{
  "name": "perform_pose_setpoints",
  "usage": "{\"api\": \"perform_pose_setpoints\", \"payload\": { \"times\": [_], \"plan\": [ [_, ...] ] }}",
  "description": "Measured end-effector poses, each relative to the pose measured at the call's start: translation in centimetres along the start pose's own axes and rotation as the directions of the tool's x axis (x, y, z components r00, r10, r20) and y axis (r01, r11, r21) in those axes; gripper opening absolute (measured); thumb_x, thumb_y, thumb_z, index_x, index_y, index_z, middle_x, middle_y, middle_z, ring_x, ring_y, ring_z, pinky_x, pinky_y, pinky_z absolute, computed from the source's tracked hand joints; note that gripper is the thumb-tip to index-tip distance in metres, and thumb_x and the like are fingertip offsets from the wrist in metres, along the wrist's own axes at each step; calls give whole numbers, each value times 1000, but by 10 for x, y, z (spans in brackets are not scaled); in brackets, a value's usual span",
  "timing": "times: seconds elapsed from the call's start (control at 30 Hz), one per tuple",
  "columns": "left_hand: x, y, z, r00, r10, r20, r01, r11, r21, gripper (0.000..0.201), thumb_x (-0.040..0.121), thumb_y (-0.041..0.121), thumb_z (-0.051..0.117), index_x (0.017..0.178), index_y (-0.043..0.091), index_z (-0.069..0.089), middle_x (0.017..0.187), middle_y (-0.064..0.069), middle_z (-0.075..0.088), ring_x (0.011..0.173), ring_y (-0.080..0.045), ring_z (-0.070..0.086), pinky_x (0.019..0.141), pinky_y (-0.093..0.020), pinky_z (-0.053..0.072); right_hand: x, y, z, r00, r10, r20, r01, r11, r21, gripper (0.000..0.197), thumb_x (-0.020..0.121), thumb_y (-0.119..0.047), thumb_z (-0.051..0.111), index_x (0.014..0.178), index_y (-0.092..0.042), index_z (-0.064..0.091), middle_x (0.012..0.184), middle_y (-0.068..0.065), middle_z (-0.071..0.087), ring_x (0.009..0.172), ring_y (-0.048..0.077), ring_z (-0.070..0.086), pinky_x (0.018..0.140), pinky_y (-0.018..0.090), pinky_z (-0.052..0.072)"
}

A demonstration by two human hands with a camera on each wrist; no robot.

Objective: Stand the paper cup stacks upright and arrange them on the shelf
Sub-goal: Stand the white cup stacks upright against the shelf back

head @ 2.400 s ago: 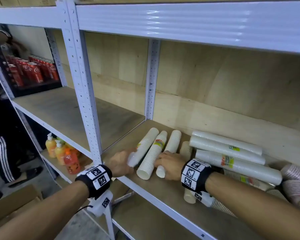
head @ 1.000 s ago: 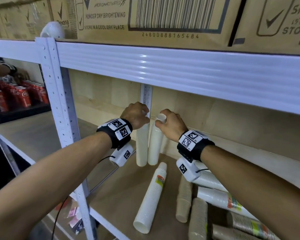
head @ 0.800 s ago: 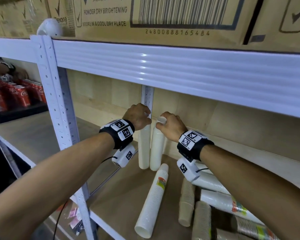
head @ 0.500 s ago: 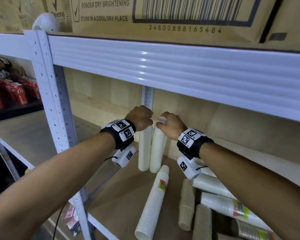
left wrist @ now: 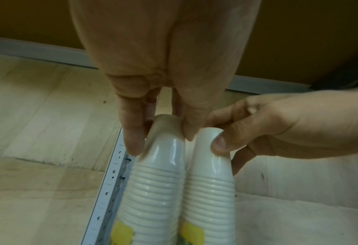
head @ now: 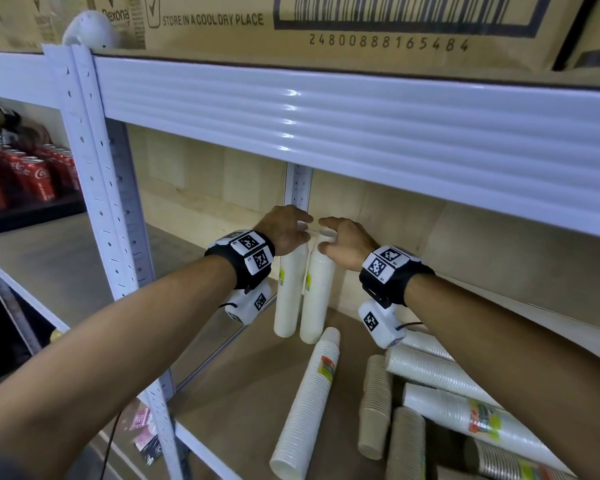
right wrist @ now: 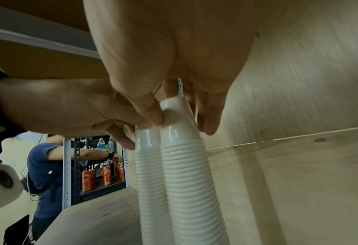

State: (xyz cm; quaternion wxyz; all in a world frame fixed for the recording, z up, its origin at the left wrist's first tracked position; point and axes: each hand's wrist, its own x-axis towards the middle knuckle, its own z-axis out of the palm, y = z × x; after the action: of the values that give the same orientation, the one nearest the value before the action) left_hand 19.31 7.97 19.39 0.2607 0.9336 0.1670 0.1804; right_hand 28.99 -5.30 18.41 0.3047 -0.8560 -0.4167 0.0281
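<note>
Two white paper cup stacks stand upright side by side at the back left of the wooden shelf (head: 243,393), beside the rear post. My left hand (head: 300,225) pinches the top cup of the left stack (head: 288,299) between thumb and fingers, as the left wrist view shows (left wrist: 161,142). My right hand (head: 326,237) pinches the top of the right stack (head: 317,299) the same way (right wrist: 182,124). Another white stack (head: 309,403) lies on the shelf in front of them. Two brown stacks (head: 374,403) and several printed white stacks (head: 465,417) lie to the right, under my right forearm.
The upper shelf beam (head: 326,116) hangs low over the hands, with cardboard boxes (head: 326,22) on top. A front post (head: 101,202) and a rear post (head: 298,185) bound the bay on the left. Red cola cans (head: 25,174) stand far left, where another person (right wrist: 45,174) works.
The two stacks lay near the shelf's front with a hand on each. They now stand upright at the back by the rear post. Over the last second the hands stayed on the stack tops.
</note>
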Motion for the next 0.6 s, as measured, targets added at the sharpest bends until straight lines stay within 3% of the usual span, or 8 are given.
{"api": "perform_pose_setpoints", "payload": {
  "times": [0.13,0.23,0.37,0.47,0.53,0.6],
  "plan": [
    [2,0,0,998,-21,64,21,1000,6,46,94,16,55,140,15,53,145,-4,49,134,-18,46,109,-28,39,2,0,4,996,39,-80,-41,999,-14,61,85,-37,71,137,-12,51,136,1,58,120,19,57,84,23,41],
    [3,-3,-1,999,12,43,-14,999,45,39,95,16,54,134,16,59,143,-5,51,132,-21,48,106,-26,39,4,0,6,997,29,-69,-31,999,-33,44,88,-31,68,127,-13,57,132,2,60,115,20,59,80,24,41],
    [5,-5,-2,999,5,-35,-4,999,36,35,92,28,64,126,18,67,137,-3,57,126,-20,52,92,-19,37,4,-2,3,999,28,-19,-29,999,-16,52,89,-17,63,139,-17,52,142,0,54,128,19,51,90,21,39],
    [5,-3,-3,999,-36,13,36,999,-3,47,90,30,65,135,17,59,140,-3,55,129,-19,50,97,-22,40,5,-3,3,998,45,-40,-45,999,-14,61,86,-27,67,143,-19,48,144,-2,53,131,19,50,100,25,41],
    [4,-1,-2,998,-38,44,37,999,36,51,92,26,60,141,17,52,145,-4,50,133,-20,46,105,-27,39,6,-2,4,995,58,-77,-60,998,-18,63,84,-36,71,141,-15,51,137,-1,58,124,19,55,92,25,44],
    [4,-2,-2,999,-32,39,30,999,38,46,93,20,57,139,16,55,144,-4,51,133,-21,47,104,-26,39,7,-2,5,995,53,-85,-55,998,-21,58,85,-36,71,134,-11,56,130,2,62,116,20,59,81,23,41]
  ]
}}
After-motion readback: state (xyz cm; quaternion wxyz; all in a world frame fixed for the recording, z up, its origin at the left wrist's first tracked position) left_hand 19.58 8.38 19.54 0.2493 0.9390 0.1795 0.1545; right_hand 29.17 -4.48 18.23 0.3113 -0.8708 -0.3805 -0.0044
